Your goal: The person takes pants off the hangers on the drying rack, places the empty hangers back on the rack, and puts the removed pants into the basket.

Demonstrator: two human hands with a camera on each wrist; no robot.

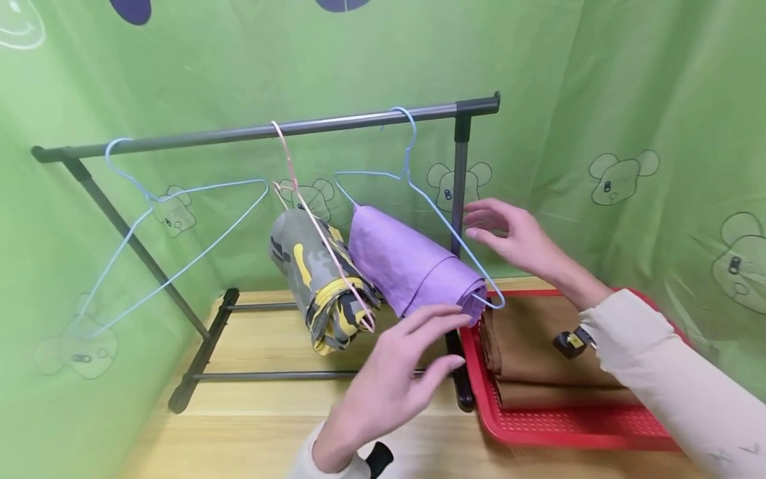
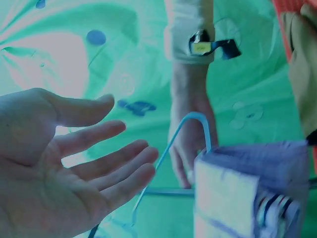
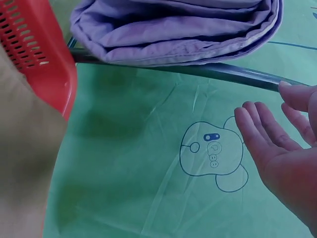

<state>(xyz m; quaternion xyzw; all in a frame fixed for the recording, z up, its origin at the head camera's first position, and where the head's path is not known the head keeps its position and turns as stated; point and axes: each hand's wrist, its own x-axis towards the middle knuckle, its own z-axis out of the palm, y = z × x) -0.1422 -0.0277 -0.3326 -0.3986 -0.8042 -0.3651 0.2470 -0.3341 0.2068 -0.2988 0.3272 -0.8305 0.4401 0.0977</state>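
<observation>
A folded purple cloth [image 1: 413, 266] hangs over the lower bar of a blue hanger [image 1: 433, 206] near the rack's right end. In front of it my left hand [image 1: 397, 372] has its fingers extended and holds nothing; in the left wrist view a gap shows between it and the blue hanger [image 2: 171, 141]. Beside the right post my right hand [image 1: 520, 239] is held with fingers loosely bent and nothing in them. Whether its fingertips touch the post is unclear. Left of the purple cloth, a folded camouflage cloth [image 1: 308, 266] hangs on a pink hanger [image 1: 326, 239].
A dark metal rack [image 1: 197, 140] stands on the wooden table [image 1: 269, 426]. Another blue hanger [image 1: 203, 253] hangs bare at its left. On the right, a red basket [image 1: 538, 436] holds folded brown cloth [image 1: 538, 332]. Green curtain [image 1: 538, 66] surrounds the table.
</observation>
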